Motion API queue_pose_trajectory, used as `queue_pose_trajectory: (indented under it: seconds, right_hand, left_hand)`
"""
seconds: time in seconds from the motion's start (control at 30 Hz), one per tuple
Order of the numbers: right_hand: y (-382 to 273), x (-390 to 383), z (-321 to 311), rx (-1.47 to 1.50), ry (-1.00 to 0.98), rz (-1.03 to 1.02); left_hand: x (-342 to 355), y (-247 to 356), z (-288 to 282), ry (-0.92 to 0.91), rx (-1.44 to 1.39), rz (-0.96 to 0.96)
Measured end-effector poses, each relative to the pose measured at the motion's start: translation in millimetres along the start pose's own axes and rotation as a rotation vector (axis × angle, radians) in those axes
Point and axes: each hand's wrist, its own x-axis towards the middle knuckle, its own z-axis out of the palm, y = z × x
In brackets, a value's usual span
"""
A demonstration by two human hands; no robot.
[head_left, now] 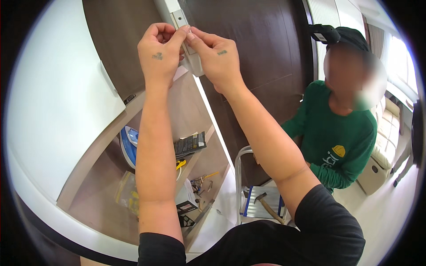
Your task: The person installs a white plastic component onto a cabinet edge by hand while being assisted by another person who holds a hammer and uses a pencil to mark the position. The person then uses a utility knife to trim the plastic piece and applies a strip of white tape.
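Observation:
My left hand [159, 57] and my right hand [220, 60] are raised together at the top of the view. Their thumbs and fingertips meet in a pinch in front of a narrow white strip [179, 17] with a small dark hole in its face. Whatever is pinched there is too small and covered by the fingers to make out. Below the fingertips, the strip ends in a pale block [194, 65] above the cabinet's corner. Behind my right hand stands a dark brown panel [262, 40].
Cabinet shelves [95, 208] hold a blue-and-white iron [128, 144], a plastic bag [128, 190], a yellow cutter [180, 164] and several small tools. A hammer [266, 206] lies on a stepladder [239, 177]. To the right stands a person in a green shirt [339, 133], near a cream sofa [384, 146].

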Motion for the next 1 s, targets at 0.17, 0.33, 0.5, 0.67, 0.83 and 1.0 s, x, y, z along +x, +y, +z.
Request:
queue_pose_trajectory:
  seconds: [0.17,0.33,0.5,0.67,0.83,1.0]
  right_hand:
    - [-9,1,1,-0.044,-0.092,0.059]
    - [2,2,-5,0.011,-0.216,0.117]
    - [9,-8,-13,0.262,-0.225,0.235]
    - [23,-8,-31,0.312,-0.234,0.226]
    - [34,-4,-30,0.111,-0.187,0.046]
    - [-6,-3,-23,-0.006,-0.178,0.083]
  left_hand:
    - [4,-5,-13,-0.041,-0.103,-0.005]
    - [1,-16,-24,-0.094,-0.158,0.006]
    - [-4,-14,-33,-0.112,-0.16,-0.008]
    - [4,-18,-20,-0.078,-0.22,0.029]
    - [29,-34,-27,-0.112,-0.069,-0.021]
    - [55,-65,-62,-0.277,-0.189,-0.104]
